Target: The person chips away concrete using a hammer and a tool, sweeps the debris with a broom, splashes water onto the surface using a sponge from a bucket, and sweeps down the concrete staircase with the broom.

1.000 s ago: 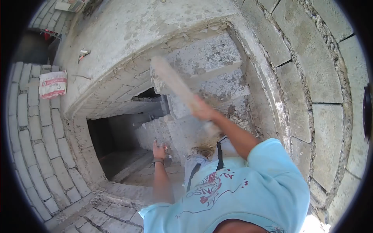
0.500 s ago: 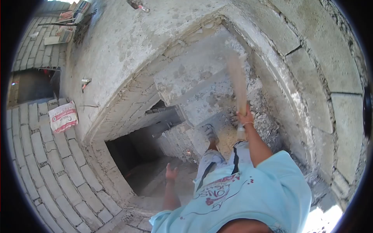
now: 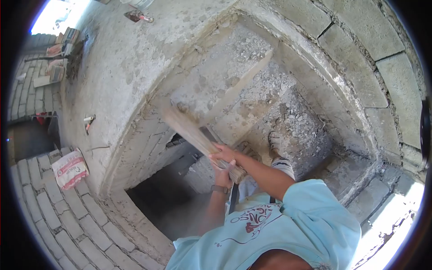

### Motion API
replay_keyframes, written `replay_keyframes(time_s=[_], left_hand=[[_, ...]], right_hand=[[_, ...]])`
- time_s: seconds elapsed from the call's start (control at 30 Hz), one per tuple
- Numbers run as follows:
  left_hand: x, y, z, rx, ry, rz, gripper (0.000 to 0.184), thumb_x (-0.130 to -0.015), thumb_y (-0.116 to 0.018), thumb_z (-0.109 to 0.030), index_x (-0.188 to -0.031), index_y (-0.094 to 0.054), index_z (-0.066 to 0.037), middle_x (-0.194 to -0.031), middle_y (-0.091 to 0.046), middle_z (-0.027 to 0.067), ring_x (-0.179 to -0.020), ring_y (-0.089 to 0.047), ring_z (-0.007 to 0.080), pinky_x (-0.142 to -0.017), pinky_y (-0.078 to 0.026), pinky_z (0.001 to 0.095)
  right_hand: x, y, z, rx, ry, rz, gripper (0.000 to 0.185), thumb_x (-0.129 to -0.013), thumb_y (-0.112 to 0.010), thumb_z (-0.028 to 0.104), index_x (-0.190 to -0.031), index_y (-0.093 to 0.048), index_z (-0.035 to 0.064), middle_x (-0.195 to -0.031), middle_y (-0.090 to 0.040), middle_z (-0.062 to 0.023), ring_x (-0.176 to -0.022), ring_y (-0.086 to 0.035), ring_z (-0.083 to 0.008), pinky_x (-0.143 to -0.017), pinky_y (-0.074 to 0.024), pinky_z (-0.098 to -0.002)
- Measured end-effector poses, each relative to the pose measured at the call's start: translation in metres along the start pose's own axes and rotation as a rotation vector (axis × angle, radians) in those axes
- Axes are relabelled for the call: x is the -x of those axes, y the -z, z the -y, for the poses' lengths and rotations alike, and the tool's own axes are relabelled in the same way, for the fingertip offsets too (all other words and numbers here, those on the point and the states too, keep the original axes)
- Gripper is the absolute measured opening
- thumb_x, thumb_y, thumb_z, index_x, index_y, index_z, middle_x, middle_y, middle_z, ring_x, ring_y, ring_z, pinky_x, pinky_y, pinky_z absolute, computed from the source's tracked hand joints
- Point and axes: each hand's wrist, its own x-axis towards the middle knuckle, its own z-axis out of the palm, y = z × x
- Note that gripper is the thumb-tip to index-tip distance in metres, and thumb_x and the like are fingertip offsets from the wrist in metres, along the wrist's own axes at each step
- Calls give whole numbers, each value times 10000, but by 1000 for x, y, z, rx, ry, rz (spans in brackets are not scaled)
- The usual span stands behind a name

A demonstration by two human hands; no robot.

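A stick broom (image 3: pixel 193 130), its far end smeared by motion, slants up and left across the concrete stairs (image 3: pixel 238 96). My right hand (image 3: pixel 224 154) is closed around its lower part. Just below, my left hand (image 3: pixel 222 174), with a watch on the wrist, grips it close to the bound butt end (image 3: pixel 237 174). Loose grey rubble (image 3: pixel 297 121) and dust lie on the steps to the right of the broom. My sandalled foot (image 3: pixel 274 140) stands on a step beside the rubble.
A dark stairwell opening (image 3: pixel 162 193) drops away at the lower left. Block walls rise at right (image 3: pixel 355 63) and lower left (image 3: pixel 67 216). On the upper slab lie a trowel (image 3: pixel 135 16), a hammer-like tool (image 3: pixel 88 122) and a cement bag (image 3: pixel 70 168).
The broom has swung from upright at the right to a leftward slant. My left hand, open and apart before, now holds it too. My view and footing have shifted.
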Motion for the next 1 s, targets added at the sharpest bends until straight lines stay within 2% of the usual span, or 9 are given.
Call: replay_keyframes(time_s=[0.07,0.2,0.3,0.4,0.53,0.67,0.8,0.83,1.0], left_hand=[[-28,-3,-3,187,15,-64,707,-733,-639,-126,-1293,-212,-61,-1101,-486,116,-990,-520,246,-835,-444,356],[-101,-32,-26,-490,465,421,742,-716,-672,-198,-1301,-245,-38,-1211,-419,123,-1112,-438,230,-901,-393,309],[-115,-71,-7,-385,237,884,932,-699,-699,-218,-1368,-77,-36,-1311,-311,170,-1205,-337,238,-954,-329,324],[-95,-94,-6,-572,144,907,982,-690,-713,-209,-1363,-24,-16,-1317,-294,172,-1233,-290,241,-1001,-263,329],[-58,-91,-58,-227,97,486,900,-738,-661,-188,-1365,-33,-33,-1357,-206,171,-1254,-249,248,-995,-286,359],[-132,-83,-53,-223,51,245,859,-761,-632,-184,-1367,-37,-53,-1278,-321,185,-1115,-421,243,-858,-428,333],[-173,-122,-65,-389,209,250,829,-766,-623,-194,-1365,-67,-51,-1215,-398,183,-1007,-502,241,-756,-480,329],[-160,-132,-75,-401,335,287,832,-737,-646,-122,-1350,-98,7,-1275,-354,165,-1144,-403,249,-917,-375,310],[-127,-112,-79,-455,90,445,850,-727,-653,-119,-1345,-87,22,-1271,-357,162,-1147,-405,243,-929,-366,317]], right_hand=[[-49,2,-31,318,58,29,757,-704,-666,315,-1317,-308,51,-1217,-462,-151,-1064,-479,-223,-897,-381,-307],[-43,83,-55,-642,42,-451,621,-728,-664,178,-1276,-378,112,-1029,-571,-97,-833,-568,-194,-678,-483,-311],[28,96,-19,-821,197,-1156,440,-778,-582,48,-1180,-423,128,-934,-551,-51,-801,-555,-169,-629,-492,-318],[59,106,-21,-879,317,-999,536,-774,-589,57,-1257,-369,128,-1010,-544,-43,-831,-547,-163,-684,-479,-287],[37,86,22,-562,346,-678,701,-738,-664,134,-1329,-292,74,-1082,-548,-71,-907,-530,-133,-764,-446,-270],[-51,111,51,-616,79,-249,760,-686,-710,209,-1322,-312,89,-1049,-561,-64,-887,-536,-125,-733,-450,-286],[-52,161,61,-564,-9,-358,729,-708,-695,209,-1314,-316,64,-1039,-566,-74,-877,-542,-129,-731,-453,-274],[-36,149,52,-696,121,-534,747,-731,-674,231,-1331,-268,46,-1109,-532,-109,-946,-527,-159,-780,-436,-275],[-8,115,50,-706,267,-807,767,-754,-654,233,-1353,-216,39,-1170,-509,-119,-1004,-512,-172,-825,-420,-273]])
